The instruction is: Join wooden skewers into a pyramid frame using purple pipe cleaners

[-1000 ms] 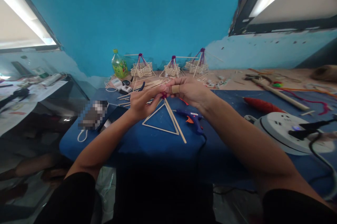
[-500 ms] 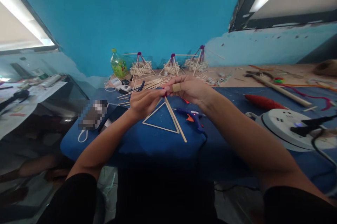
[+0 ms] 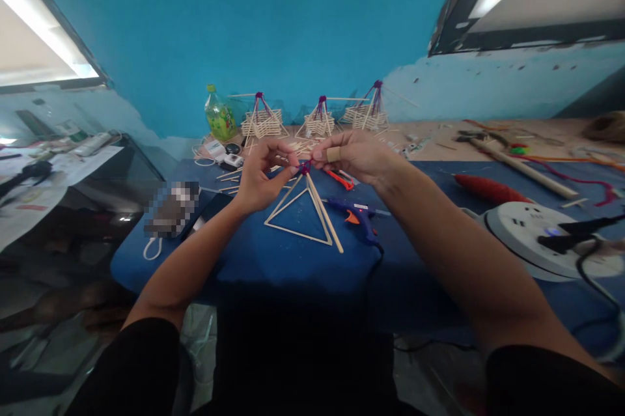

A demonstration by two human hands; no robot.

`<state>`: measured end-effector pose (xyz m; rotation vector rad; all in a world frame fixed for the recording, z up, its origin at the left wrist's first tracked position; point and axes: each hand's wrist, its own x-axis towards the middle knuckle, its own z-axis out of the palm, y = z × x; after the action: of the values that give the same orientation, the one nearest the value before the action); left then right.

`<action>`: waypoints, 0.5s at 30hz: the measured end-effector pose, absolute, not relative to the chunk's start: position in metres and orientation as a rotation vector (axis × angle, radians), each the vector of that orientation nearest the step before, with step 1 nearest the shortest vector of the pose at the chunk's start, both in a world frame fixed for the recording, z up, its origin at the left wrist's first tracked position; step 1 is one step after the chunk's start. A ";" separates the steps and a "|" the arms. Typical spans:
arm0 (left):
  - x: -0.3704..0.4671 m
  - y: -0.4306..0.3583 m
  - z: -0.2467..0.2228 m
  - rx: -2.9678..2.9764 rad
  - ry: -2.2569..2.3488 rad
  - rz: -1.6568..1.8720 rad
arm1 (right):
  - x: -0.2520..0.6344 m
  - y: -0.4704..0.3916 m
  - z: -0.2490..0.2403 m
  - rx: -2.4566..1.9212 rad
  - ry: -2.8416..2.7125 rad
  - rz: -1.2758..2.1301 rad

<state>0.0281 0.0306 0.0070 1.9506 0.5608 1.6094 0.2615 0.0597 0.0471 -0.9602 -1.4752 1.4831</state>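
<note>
- left hand (image 3: 261, 175) and right hand (image 3: 351, 154) fingertips pinch purple yarn knot (image 3: 305, 168) between them
- knot tops stick pyramid (image 3: 303, 211), on blue cloth (image 3: 254, 253)

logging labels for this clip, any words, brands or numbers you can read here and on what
None can be read.
Bottle: its label is too blurred to read.
Papers at the left: print too small to read.
Small white devices by the sticks: no legible marks.
Glue gun and power strip: no readable text.
</note>
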 end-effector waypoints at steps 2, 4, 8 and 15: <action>0.026 0.035 0.008 1.879 0.519 1.553 | 0.263 0.061 0.047 -0.975 -1.508 1.484; 0.024 0.039 0.007 1.823 0.503 1.510 | 0.265 0.062 0.046 -0.990 -1.562 1.472; 0.024 0.044 0.005 1.713 0.485 1.477 | 0.269 0.064 0.046 -0.996 -1.699 1.447; 0.019 0.044 0.011 1.575 0.476 1.424 | 0.270 0.059 0.053 -0.966 -2.054 1.284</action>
<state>0.0190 0.0439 0.0109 1.5746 0.4757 1.4240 0.2698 0.0592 0.0531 -0.9663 -2.0540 1.2840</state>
